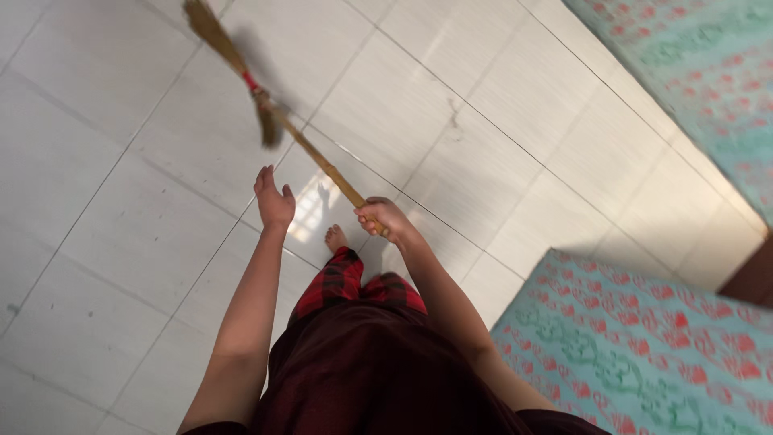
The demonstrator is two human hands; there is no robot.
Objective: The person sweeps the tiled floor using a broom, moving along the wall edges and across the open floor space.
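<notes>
My right hand (385,217) grips the end of a long wooden broom handle (322,161) that slants up and to the left. The straw broom head (211,32) reaches the top left of the view, blurred by motion, with a red binding on it. My left hand (274,200) is raised with its fingers apart, holding nothing, a little to the left of the handle. Below the hands I see my bare foot (336,238) and red-and-black checked trousers (346,282) over the white tiled floor (121,242).
A teal mat with a red pattern (644,346) lies at the lower right. Another cloth of the same teal and red pattern (708,72) fills the top right corner. A dark brown edge (753,278) shows at the right border.
</notes>
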